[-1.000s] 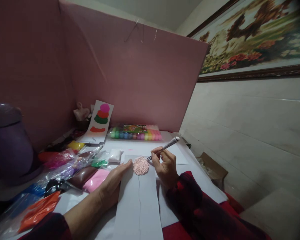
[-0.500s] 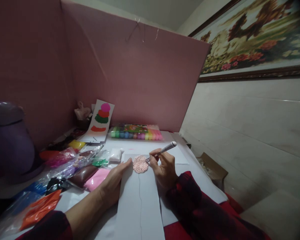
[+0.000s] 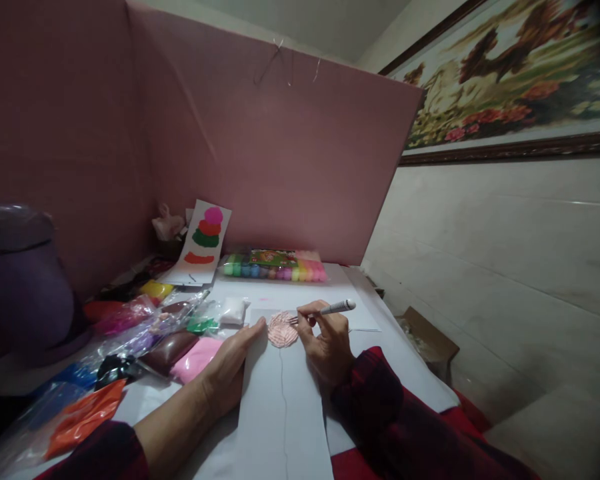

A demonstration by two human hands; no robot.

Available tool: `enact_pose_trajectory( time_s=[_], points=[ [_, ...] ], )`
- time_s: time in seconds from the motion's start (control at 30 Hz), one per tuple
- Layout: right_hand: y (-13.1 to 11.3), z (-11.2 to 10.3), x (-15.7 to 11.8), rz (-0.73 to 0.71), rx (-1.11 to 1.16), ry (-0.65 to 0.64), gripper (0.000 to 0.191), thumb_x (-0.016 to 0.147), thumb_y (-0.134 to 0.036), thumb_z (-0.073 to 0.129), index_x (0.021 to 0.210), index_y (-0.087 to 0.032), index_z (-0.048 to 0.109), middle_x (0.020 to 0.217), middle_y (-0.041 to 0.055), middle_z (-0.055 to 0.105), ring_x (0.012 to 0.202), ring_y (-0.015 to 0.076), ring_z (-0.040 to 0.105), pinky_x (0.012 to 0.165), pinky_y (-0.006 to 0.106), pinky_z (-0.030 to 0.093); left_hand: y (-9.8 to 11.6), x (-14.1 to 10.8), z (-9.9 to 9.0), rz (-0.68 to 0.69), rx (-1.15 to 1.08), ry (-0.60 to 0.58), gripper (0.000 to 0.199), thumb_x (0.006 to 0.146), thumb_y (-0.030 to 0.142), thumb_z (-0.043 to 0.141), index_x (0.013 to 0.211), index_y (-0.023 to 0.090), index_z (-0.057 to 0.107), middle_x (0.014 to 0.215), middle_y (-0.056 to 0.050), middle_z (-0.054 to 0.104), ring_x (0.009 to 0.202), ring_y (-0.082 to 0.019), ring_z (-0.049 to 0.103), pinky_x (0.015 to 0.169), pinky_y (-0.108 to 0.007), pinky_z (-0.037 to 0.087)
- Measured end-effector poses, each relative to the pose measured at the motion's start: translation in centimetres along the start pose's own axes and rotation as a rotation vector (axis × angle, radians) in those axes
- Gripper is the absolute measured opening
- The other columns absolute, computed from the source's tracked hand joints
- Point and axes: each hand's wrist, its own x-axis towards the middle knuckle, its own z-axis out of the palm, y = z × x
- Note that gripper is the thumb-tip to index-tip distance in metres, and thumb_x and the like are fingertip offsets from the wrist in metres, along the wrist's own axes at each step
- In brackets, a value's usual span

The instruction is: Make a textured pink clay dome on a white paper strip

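My right hand [image 3: 327, 340] pinches a small fork [image 3: 337, 307] with a striped handle. The fork's tines touch the right side of a flat pale pink clay disc [image 3: 281, 331], whose surface is covered in ridged lines. The disc sits near the top of a white card [image 3: 280, 407], and a thin drawn line runs down from it. My left hand [image 3: 233, 367] grips the card's left edge, thumb on top near the disc; its other fingers are mostly hidden.
Bags of coloured clay, including pink [image 3: 197, 359], orange [image 3: 85, 417] and white [image 3: 233, 311], lie left of the card. Behind stand a pack of coloured clay [image 3: 275, 267] and a sheet with coloured shapes [image 3: 200, 247]. A purple bin [image 3: 25, 287] is far left, a cardboard box [image 3: 427, 340] at right.
The fork's handle has tipped lower, and its tines have shifted slightly on the clay disc. My left hand keeps its place on the card. The whole view has moved slightly.
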Motion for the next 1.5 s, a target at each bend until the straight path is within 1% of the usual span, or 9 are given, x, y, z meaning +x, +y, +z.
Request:
enact_pose_trajectory(
  time_s=[0.17,0.33,0.47,0.67,0.8,0.93,1.07,1.2,1.5],
  points=[
    [0.3,0.1,-0.1,0.017,-0.024,0.062,0.012,0.079,-0.008,0.051,0.078,-0.019,0.056,0.067,0.0008,0.059,0.056,0.0131,0.050,0.057,0.027,0.042,0.0,0.2,-0.1,0.006,0.008,0.002,0.042,0.085,0.033,0.058,0.114,0.003,0.059,0.089,-0.018,0.073,0.082,-0.029,0.070,0.068,-0.034,0.054],
    [0.7,0.1,0.0,0.020,-0.042,0.099,0.013,0.078,-0.007,0.052,0.077,-0.019,0.057,0.066,0.0001,0.059,0.055,0.0128,0.049,0.055,0.027,0.042,0.2,0.0,0.3,0.003,0.009,0.018,0.041,0.087,0.033,0.056,0.114,0.003,0.059,0.087,-0.018,0.073,0.080,-0.028,0.070,0.068,-0.035,0.054],
    [0.4,-0.1,0.2,0.006,0.015,0.139,0.011,0.079,-0.008,0.053,0.079,-0.018,0.057,0.063,-0.0008,0.055,0.054,0.0127,0.049,0.054,0.026,0.042,0.2,-0.1,0.3,0.002,0.019,0.016,0.042,0.087,0.034,0.055,0.115,0.003,0.058,0.086,-0.018,0.073,0.078,-0.028,0.070,0.068,-0.035,0.054],
    [0.0,-0.1,0.2,-0.001,0.049,0.005,0.012,0.080,-0.008,0.052,0.080,-0.019,0.057,0.068,0.0001,0.058,0.059,0.0132,0.052,0.058,0.027,0.043,0.1,0.2,-0.1,0.003,-0.014,-0.032,0.043,0.085,0.034,0.058,0.116,0.003,0.058,0.091,-0.019,0.073,0.084,-0.029,0.069,0.074,-0.036,0.053],
    [0.6,0.0,0.1,0.002,0.009,0.055,0.014,0.078,-0.006,0.050,0.077,-0.018,0.056,0.067,0.0000,0.058,0.057,0.0125,0.049,0.057,0.027,0.043,0.1,0.2,-0.1,-0.017,-0.009,0.002,0.043,0.086,0.034,0.056,0.116,0.002,0.058,0.092,-0.020,0.072,0.085,-0.030,0.069,0.074,-0.037,0.054],
    [0.9,0.2,0.0,0.044,0.064,0.127,0.012,0.079,-0.008,0.052,0.081,-0.018,0.058,0.068,-0.0004,0.057,0.055,0.0115,0.049,0.054,0.025,0.042,0.2,0.0,0.1,-0.009,-0.012,0.006,0.042,0.087,0.033,0.055,0.116,0.002,0.058,0.091,-0.019,0.072,0.085,-0.030,0.069,0.075,-0.038,0.054],
    [0.5,0.3,0.0,0.087,0.126,0.075,0.009,0.083,-0.011,0.054,0.084,-0.019,0.059,0.072,0.0003,0.058,0.058,0.0114,0.051,0.053,0.024,0.042,0.2,0.0,0.2,0.008,-0.001,0.009,0.041,0.086,0.030,0.057,0.117,0.004,0.058,0.090,-0.018,0.073,0.084,-0.029,0.070,0.075,-0.037,0.054],
    [0.4,0.5,-0.2,0.091,0.106,0.005,0.011,0.083,-0.010,0.053,0.083,-0.019,0.059,0.071,-0.0006,0.058,0.060,0.0118,0.051,0.055,0.024,0.041,0.1,0.1,0.0,-0.003,-0.014,-0.019,0.041,0.086,0.031,0.057,0.117,0.003,0.059,0.091,-0.019,0.073,0.084,-0.029,0.070,0.075,-0.037,0.054],
    [1.0,0.9,-0.3,0.118,-0.013,0.095,0.014,0.078,-0.006,0.051,0.077,-0.019,0.056,0.065,-0.0023,0.056,0.054,0.0111,0.048,0.054,0.024,0.040,0.2,-0.2,0.5,-0.026,-0.030,0.004,0.041,0.088,0.032,0.053,0.116,0.002,0.058,0.087,-0.019,0.073,0.082,-0.029,0.070,0.075,-0.037,0.054]
  ],
)
